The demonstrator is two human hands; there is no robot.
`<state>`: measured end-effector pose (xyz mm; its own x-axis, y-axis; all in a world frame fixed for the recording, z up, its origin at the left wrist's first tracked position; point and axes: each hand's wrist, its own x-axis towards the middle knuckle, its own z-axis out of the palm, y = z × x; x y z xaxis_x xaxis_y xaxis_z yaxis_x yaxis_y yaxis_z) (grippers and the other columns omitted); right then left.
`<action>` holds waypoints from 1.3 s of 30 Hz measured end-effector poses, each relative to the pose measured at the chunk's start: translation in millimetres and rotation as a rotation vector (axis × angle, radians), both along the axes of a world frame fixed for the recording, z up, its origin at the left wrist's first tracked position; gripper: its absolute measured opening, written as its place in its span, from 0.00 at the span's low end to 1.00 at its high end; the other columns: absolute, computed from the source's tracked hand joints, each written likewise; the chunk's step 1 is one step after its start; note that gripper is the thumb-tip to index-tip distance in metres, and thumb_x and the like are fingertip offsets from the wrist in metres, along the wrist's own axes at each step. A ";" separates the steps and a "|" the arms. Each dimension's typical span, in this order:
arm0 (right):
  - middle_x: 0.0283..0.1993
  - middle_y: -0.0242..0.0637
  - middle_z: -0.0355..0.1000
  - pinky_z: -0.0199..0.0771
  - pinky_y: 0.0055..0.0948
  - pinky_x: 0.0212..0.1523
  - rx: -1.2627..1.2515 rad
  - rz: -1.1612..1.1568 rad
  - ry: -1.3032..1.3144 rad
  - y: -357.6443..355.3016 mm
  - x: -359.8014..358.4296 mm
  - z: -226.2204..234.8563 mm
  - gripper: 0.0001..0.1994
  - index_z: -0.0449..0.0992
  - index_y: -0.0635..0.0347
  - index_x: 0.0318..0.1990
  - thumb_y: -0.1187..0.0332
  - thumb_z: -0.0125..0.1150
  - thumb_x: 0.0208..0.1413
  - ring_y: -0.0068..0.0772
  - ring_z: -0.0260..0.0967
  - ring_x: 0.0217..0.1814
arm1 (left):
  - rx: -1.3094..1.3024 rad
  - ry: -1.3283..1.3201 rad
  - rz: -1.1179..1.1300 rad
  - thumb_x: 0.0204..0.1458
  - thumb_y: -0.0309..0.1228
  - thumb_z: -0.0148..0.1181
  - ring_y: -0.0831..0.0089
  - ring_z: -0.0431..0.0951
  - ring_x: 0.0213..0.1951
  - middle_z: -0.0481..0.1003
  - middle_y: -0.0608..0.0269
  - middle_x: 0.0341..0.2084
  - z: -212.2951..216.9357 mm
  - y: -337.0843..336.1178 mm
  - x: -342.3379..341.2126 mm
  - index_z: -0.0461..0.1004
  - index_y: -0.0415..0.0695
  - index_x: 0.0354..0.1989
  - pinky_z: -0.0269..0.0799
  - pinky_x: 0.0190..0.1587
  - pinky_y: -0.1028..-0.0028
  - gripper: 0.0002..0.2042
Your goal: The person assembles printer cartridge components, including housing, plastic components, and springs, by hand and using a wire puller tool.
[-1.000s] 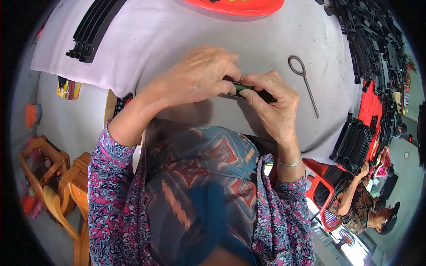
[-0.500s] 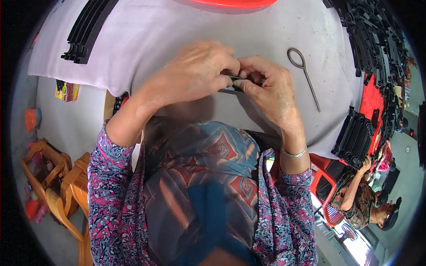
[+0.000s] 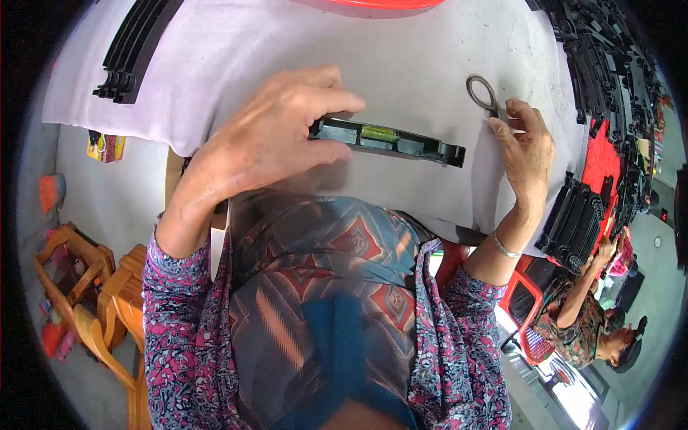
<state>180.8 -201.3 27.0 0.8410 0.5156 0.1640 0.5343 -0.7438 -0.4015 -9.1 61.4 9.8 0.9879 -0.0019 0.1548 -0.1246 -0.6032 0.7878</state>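
Note:
A black spirit level point(image 3: 405, 145) with a yellow-green vial point(image 3: 378, 133) and pale inserts lies level with the white tabletop, pointing right from my left hand. My left hand point(image 3: 287, 125) has the level's left end between thumb and fingers, covering that end; index finger and thumb stretch along its two sides. Right of the level, my right hand point(image 3: 527, 143) is open with curled fingers, thumb tip close to the neck of a dark metal hook tool with a looped handle point(image 3: 481, 89). The tool's shaft is hidden behind that hand.
Black plastic strips point(image 3: 136, 50) lie at the far left. A red basin rim point(image 3: 387, 3) shows at the far edge. Many black strips point(image 3: 605, 64) pile up at right, with a stack point(image 3: 570, 222) nearer. Another person point(image 3: 584, 322) sits at right; wooden chairs point(image 3: 93, 301) stand left.
My right hand has left the spirit level and moved right to the looped tool. My left hand has shifted left and its fingers have spread, leaving most of the level and its vial in view.

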 end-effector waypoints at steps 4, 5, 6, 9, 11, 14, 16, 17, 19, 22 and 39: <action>0.38 0.47 0.75 0.74 0.39 0.40 -0.127 0.015 -0.057 2.9 -0.2 -7.0 0.14 0.77 0.62 0.43 0.76 0.61 0.47 0.46 0.76 0.40 | 0.093 -0.077 0.014 0.34 0.23 0.70 0.59 0.71 0.34 0.69 0.58 0.30 1.9 -8.5 -0.8 0.75 0.37 0.40 0.66 0.38 0.65 0.19; 0.38 0.47 0.75 0.74 0.39 0.40 -0.125 0.016 -0.056 4.4 0.3 -8.1 0.14 0.77 0.62 0.43 0.76 0.61 0.47 0.46 0.76 0.40 | 0.123 -0.055 0.013 0.34 0.23 0.71 0.59 0.71 0.34 0.69 0.59 0.30 1.8 -9.4 -0.4 0.75 0.37 0.39 0.66 0.39 0.65 0.19; 0.38 0.47 0.75 0.74 0.39 0.40 -0.172 0.018 -0.085 5.9 0.9 -8.8 0.13 0.77 0.62 0.42 0.76 0.60 0.46 0.47 0.75 0.39 | 0.125 -0.055 0.014 0.34 0.23 0.71 0.59 0.71 0.34 0.69 0.59 0.30 -0.9 -10.2 -0.1 0.75 0.37 0.39 0.66 0.39 0.65 0.19; 0.36 0.48 0.75 0.74 0.39 0.39 -0.207 0.000 -0.103 8.1 1.9 -9.3 0.13 0.76 0.63 0.41 0.77 0.59 0.45 0.48 0.75 0.37 | 0.123 -0.092 0.029 0.34 0.23 0.71 0.60 0.71 0.35 0.69 0.59 0.29 -6.0 -14.4 0.3 0.75 0.37 0.38 0.65 0.40 0.65 0.18; 0.35 0.48 0.75 0.74 0.39 0.38 -0.199 -0.019 -0.088 8.1 1.8 -12.3 0.13 0.76 0.63 0.41 0.77 0.59 0.44 0.48 0.75 0.35 | 0.101 -0.092 0.037 0.34 0.24 0.71 0.60 0.70 0.34 0.68 0.59 0.28 -9.3 -15.6 1.7 0.76 0.38 0.37 0.65 0.39 0.65 0.17; 0.29 0.44 0.73 0.72 0.32 0.34 -0.069 -0.030 0.000 6.2 -0.7 -12.2 0.13 0.76 0.63 0.40 0.78 0.58 0.44 0.35 0.73 0.30 | 0.098 -0.110 0.032 0.34 0.24 0.71 0.60 0.70 0.33 0.67 0.60 0.28 -11.1 -14.8 2.1 0.76 0.38 0.35 0.65 0.38 0.65 0.17; 0.25 0.34 0.69 0.67 0.23 0.30 0.117 -0.071 0.164 1.6 -2.3 -12.9 0.11 0.76 0.64 0.39 0.79 0.55 0.46 0.20 0.65 0.27 | 0.109 -0.107 0.038 0.33 0.24 0.71 0.61 0.70 0.33 0.67 0.60 0.28 -9.5 -15.5 2.2 0.76 0.38 0.35 0.65 0.38 0.65 0.17; 0.25 0.34 0.69 0.67 0.23 0.30 0.116 -0.071 0.164 -1.8 -0.6 -13.9 0.11 0.76 0.64 0.39 0.79 0.55 0.46 0.20 0.65 0.27 | 0.120 -0.103 0.042 0.33 0.24 0.71 0.61 0.70 0.33 0.66 0.61 0.28 -9.2 -15.8 2.0 0.76 0.39 0.35 0.65 0.38 0.65 0.17; 0.25 0.26 0.67 0.61 0.17 0.29 0.359 0.000 0.307 -11.8 6.3 -16.0 0.09 0.76 0.64 0.38 0.80 0.53 0.49 0.14 0.58 0.27 | 0.121 -0.117 0.045 0.33 0.25 0.71 0.61 0.70 0.33 0.66 0.61 0.28 -11.7 -15.4 1.9 0.76 0.39 0.35 0.65 0.38 0.65 0.17; 0.31 0.29 0.68 0.63 0.23 0.29 0.742 0.029 0.535 -12.4 4.2 -9.4 0.07 0.75 0.62 0.36 0.80 0.52 0.50 0.18 0.59 0.26 | 0.121 -0.124 0.051 0.33 0.25 0.71 0.62 0.70 0.33 0.66 0.61 0.28 -11.9 -15.9 2.0 0.76 0.40 0.34 0.65 0.38 0.65 0.17; 0.17 0.26 0.47 0.40 0.27 0.20 1.531 0.533 1.257 86.5 -60.8 23.2 0.23 0.57 0.57 0.22 0.50 0.44 0.62 0.21 0.39 0.18 | 0.171 -0.179 0.083 0.33 0.26 0.71 0.61 0.71 0.34 0.68 0.62 0.27 -15.0 -17.7 2.3 0.78 0.43 0.34 0.65 0.38 0.64 0.15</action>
